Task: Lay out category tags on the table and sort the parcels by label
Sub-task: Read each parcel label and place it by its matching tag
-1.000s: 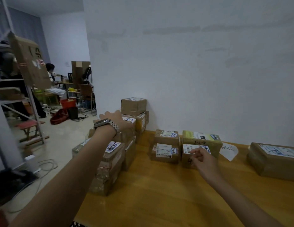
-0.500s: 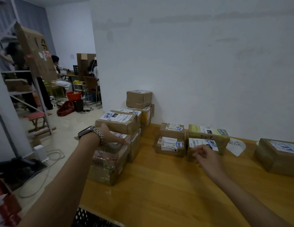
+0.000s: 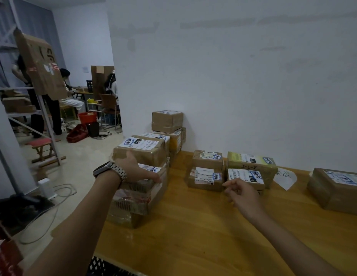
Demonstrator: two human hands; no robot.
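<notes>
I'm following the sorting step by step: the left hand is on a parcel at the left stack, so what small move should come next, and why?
Probably lift that top parcel clear of the left stack. The left hand already grips its near side, thumb on the front face and fingers under its bottom edge, with its label facing up. The right hand hangs loosely curled and empty above the table, free to steady it.

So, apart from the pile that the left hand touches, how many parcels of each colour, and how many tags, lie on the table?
Brown parcels: 4
Green parcel: 1
White paper tag: 1
Total: 6
</notes>
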